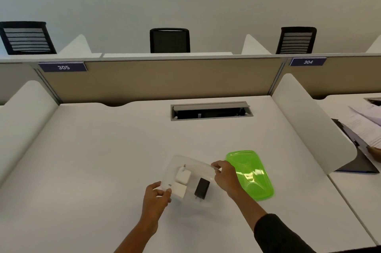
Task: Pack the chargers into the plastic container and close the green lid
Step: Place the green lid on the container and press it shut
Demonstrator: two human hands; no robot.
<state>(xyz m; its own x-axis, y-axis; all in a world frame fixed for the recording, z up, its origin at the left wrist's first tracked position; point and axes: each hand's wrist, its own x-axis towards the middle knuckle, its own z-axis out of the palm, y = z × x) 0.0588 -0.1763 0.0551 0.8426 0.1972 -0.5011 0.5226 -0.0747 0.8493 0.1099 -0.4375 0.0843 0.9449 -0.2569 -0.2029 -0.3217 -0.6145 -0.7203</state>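
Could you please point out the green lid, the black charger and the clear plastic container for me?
green lid (250, 174): head view, centre of its top face.
black charger (202, 188): head view, middle of its body.
plastic container (201, 167): head view, far rim.

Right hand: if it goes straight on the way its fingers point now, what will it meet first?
The right hand points left, gripping the container rim. Straight on, it would probably first meet the white charger inside; depth is unclear.
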